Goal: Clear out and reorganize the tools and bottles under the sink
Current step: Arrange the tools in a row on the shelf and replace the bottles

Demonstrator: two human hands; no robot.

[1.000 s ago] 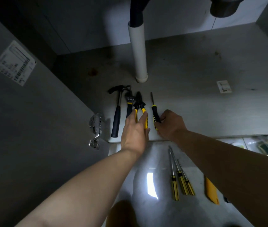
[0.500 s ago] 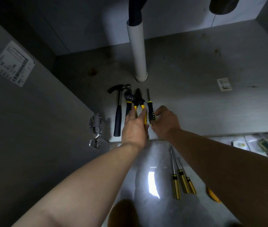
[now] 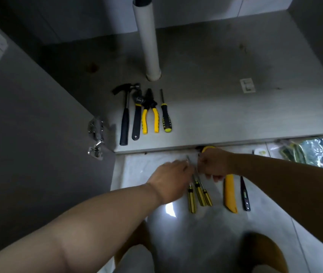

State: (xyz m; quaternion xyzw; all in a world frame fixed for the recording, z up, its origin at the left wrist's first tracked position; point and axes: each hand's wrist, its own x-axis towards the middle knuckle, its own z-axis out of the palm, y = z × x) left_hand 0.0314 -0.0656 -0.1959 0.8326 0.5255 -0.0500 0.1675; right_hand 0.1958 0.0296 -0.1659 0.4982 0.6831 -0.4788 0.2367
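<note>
Four tools lined up on the cabinet floor (image 3: 206, 115), both hands over the screwdrivers on the floor tiles

Hammer (image 3: 125, 113), wrench (image 3: 137, 117), yellow-handled pliers (image 3: 150, 113) and a black-and-yellow screwdriver (image 3: 165, 117) lie parallel; the left hand (image 3: 169, 179) and right hand (image 3: 214, 164) curl over three striped screwdrivers (image 3: 199, 194), grip unclear

Both arms are bare all the way up, no sleeves showing at all. The left hand (image 3: 171, 179) and right hand (image 3: 215, 164) have no gloves, rings or watch that I can spot. Near the bottom edge there's tan-brown clothing (image 3: 263, 251) over the knees.
</note>
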